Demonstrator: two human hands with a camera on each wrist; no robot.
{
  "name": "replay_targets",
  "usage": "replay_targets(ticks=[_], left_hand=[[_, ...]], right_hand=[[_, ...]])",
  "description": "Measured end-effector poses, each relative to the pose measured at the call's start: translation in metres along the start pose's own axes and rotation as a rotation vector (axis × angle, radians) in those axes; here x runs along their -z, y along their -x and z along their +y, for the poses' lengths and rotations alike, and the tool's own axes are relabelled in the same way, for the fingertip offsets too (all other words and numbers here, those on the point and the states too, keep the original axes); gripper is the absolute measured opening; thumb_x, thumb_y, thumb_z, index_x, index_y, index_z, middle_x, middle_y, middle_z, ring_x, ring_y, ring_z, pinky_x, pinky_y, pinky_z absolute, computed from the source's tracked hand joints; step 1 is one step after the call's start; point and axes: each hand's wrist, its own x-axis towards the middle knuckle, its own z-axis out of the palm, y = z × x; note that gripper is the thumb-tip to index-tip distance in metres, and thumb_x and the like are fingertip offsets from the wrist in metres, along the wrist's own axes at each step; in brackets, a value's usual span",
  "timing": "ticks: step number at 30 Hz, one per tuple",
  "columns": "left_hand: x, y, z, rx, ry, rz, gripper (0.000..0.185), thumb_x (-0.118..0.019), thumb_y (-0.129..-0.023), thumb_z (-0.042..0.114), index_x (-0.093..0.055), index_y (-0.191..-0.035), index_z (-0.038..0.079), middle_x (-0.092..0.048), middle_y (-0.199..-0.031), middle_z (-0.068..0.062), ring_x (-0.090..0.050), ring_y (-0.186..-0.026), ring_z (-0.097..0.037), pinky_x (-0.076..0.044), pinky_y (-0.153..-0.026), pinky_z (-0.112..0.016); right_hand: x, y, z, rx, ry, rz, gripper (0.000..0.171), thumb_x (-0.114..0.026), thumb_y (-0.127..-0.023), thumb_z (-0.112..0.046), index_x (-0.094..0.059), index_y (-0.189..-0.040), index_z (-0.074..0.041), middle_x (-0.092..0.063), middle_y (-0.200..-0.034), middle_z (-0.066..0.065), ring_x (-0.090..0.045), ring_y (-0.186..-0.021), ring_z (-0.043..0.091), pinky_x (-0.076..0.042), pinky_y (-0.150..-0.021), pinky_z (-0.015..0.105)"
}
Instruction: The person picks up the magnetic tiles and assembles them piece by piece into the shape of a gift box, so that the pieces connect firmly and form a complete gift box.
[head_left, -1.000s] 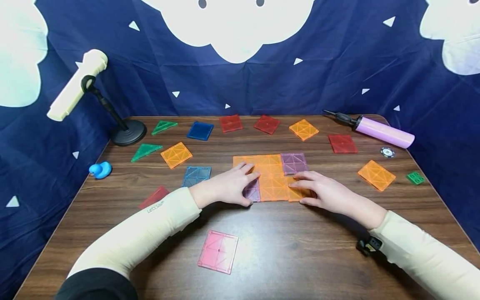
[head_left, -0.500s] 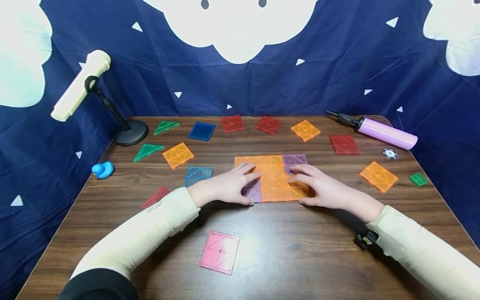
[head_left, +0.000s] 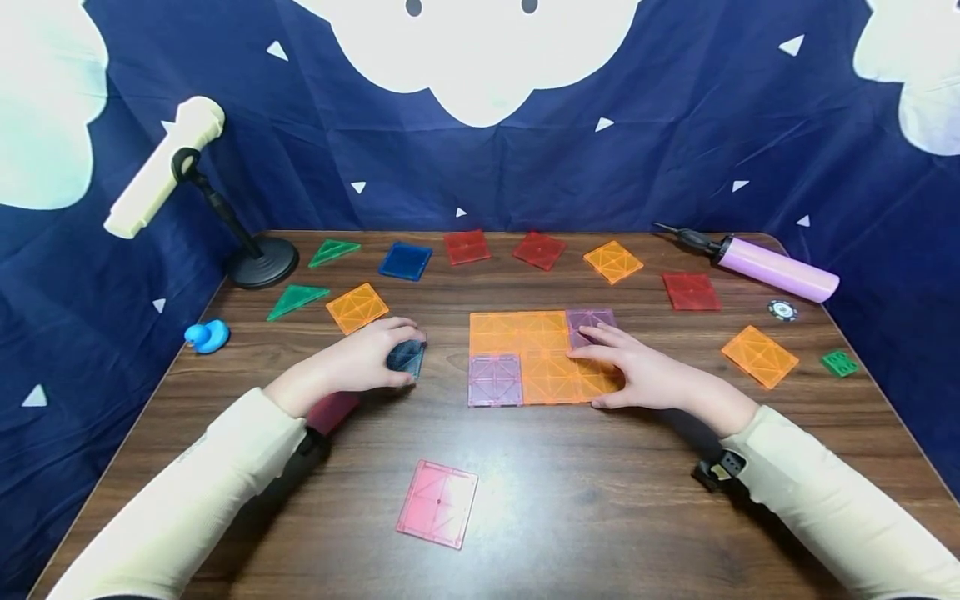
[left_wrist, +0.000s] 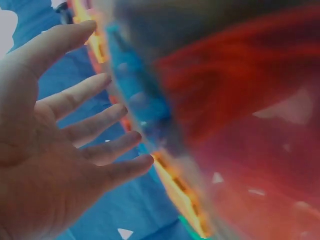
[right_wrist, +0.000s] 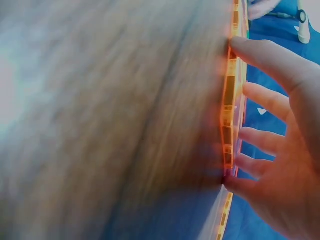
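- blue and see-through, the square tile (head_left: 406,360) is on the brown table (head_left: 540,492), under the left hand (head_left: 360,358).
- left fingers are apart at its edges; touching or not, i cannot tell.
- orange and purple squares (head_left: 550,377) sit edge to edge in two rows, with thin crossing lines.
- right hand (head_left: 648,373) has its fingers apart, touching their right end.

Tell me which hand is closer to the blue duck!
Left. The left hand is right of the duck, at a blue tile; the right hand is farther right, at orange tiles.
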Motion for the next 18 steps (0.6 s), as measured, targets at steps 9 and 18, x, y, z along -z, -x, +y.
replay_targets(ticks=[9,18], left_hand=[[-0.013,0.009,0.008,-0.094,-0.075,0.051,0.058,-0.080,-0.084,0.009,-0.061,-0.138,0.000,-0.052,-0.140,-0.029,-0.055,-0.124,-0.044,-0.046,-0.102,-0.057],[-0.028,0.011,0.041,-0.136,-0.135,0.061,0.056,-0.085,-0.083,0.017,-0.065,-0.133,0.001,-0.055,-0.138,-0.026,-0.054,-0.125,-0.041,-0.047,-0.103,-0.053]], right_hand=[[0.002,0.000,-0.002,-0.027,-0.014,-0.011,0.069,-0.086,-0.083,-0.026,-0.059,-0.144,-0.011,-0.032,-0.159,0.026,-0.023,-0.146,0.049,-0.021,-0.113,0.070],[0.003,-0.002,-0.003,-0.019,-0.009,0.000,0.068,-0.087,-0.080,-0.022,-0.060,-0.142,-0.010,-0.034,-0.158,0.027,-0.025,-0.146,0.049,-0.022,-0.113,0.069]])
